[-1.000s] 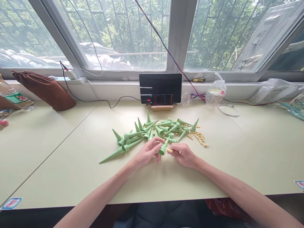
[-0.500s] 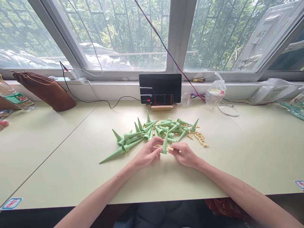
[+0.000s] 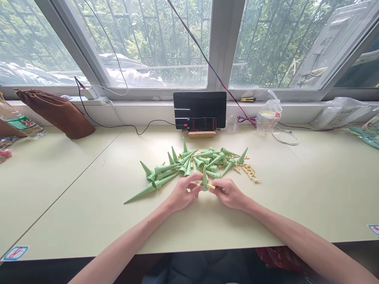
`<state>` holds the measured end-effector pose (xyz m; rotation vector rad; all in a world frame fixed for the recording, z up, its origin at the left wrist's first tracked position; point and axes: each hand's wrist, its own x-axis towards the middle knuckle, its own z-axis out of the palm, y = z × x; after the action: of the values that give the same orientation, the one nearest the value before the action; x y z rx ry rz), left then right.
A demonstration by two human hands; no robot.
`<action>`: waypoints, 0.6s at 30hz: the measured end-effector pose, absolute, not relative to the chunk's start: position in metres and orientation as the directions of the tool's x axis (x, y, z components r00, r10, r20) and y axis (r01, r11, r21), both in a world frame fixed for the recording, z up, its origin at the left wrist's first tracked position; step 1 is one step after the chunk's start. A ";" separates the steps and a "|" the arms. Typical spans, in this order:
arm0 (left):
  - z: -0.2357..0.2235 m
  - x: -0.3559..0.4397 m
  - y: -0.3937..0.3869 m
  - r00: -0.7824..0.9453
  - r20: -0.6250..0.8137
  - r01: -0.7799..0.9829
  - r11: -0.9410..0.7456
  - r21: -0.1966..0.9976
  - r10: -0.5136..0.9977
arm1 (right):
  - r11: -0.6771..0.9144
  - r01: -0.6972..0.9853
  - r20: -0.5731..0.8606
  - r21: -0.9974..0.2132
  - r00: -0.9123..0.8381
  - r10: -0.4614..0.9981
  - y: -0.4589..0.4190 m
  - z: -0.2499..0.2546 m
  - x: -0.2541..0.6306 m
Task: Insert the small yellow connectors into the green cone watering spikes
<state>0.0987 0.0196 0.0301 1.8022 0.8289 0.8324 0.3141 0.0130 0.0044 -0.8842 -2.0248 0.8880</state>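
- My left hand (image 3: 183, 192): fingers pinching 1 green cone (image 3: 204, 180), tip up.
- My right hand (image 3: 229, 192): fingertips gripping 1 yellow peg (image 3: 211, 186), end at the cone's side; contact unclear.
- Cone pile (image 3: 182, 169) just beyond my fingers.
- Loose pegs (image 3: 248, 171) beyond my right fingers.

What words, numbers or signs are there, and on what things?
No words or numbers are readable.
Phone: digits, too blurred.
Green bottle label: too small.
Bagged cup: red print, blurred.
Clear plastic bag: faint print, blurred.
Far-right package: dark print, blurred.
White unit outside: tiny sign, unreadable.
Left corner sticker: red looped mark, blue border.
Right sticker: cut off.
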 end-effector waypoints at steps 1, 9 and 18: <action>0.029 0.099 0.020 0.533 0.181 0.179 -0.319 0.931 0.826 | 0.523 0.286 0.349 -0.803 -0.486 0.801 0.013 0.004 0.314; 0.020 0.099 0.023 0.435 0.279 0.193 -0.391 0.900 0.856 | 0.544 0.274 0.393 -0.793 -0.452 0.801 0.015 0.003 0.313; 0.030 0.102 0.022 0.397 0.052 0.058 -0.081 0.995 0.916 | 0.658 0.355 0.466 -0.664 -0.491 0.736 0.021 0.000 0.321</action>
<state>0.1019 0.0222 0.0303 1.4770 0.9202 0.9144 0.3206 0.0211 -0.0002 -0.8414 -2.1090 0.6368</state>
